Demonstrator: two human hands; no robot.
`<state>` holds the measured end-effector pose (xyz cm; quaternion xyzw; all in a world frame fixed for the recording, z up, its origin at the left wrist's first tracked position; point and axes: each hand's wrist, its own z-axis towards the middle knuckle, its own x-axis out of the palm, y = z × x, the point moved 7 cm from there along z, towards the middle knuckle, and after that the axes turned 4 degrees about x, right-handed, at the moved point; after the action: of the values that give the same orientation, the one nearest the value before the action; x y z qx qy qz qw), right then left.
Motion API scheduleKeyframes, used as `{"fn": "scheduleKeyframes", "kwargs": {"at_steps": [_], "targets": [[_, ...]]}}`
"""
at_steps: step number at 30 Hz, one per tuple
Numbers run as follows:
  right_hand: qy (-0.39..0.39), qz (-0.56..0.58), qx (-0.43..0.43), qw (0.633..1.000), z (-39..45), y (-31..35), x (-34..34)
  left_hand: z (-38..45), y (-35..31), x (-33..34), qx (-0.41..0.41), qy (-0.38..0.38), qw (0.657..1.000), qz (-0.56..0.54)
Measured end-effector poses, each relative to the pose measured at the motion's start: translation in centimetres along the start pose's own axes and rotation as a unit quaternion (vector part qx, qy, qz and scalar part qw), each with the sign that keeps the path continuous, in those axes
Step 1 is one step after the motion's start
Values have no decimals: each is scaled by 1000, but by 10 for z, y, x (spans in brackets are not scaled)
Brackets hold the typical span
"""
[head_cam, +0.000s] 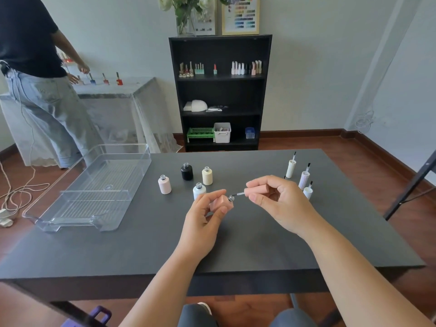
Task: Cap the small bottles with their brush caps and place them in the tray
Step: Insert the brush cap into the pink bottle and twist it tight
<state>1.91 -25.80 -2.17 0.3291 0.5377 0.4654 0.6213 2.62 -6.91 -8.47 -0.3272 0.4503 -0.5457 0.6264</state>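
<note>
Looks like a small nail salon or nail-polish workroom in a plain room. Black bookshelf (pixel 220 93) against the wall holds rows of polish bottles (pixel 246 67) and a white nail lamp (pixel 199 105). Framed colour swatch chart (pixel 240 15) and flower vase (pixel 185 17) on top. More polish bottles on a lace-covered side table (pixel 113 90). Wood floor (pixel 354 147), dark worktable (pixel 236 244).

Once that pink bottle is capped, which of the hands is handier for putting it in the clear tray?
Probably the left hand: it already grips the pink bottle, and the tray lies on its side.
</note>
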Motion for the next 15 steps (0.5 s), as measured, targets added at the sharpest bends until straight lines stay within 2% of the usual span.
{"fn": "scheduleKeyframes", "kwargs": {"at_steps": [9,15], "targets": [[-4,-88,-52,995,-4,7,7,0,-4,0,6,1,1000,13],[36,-107,-35,993,2,2,13,-1,-8,1,15,8,1000,23]]}}
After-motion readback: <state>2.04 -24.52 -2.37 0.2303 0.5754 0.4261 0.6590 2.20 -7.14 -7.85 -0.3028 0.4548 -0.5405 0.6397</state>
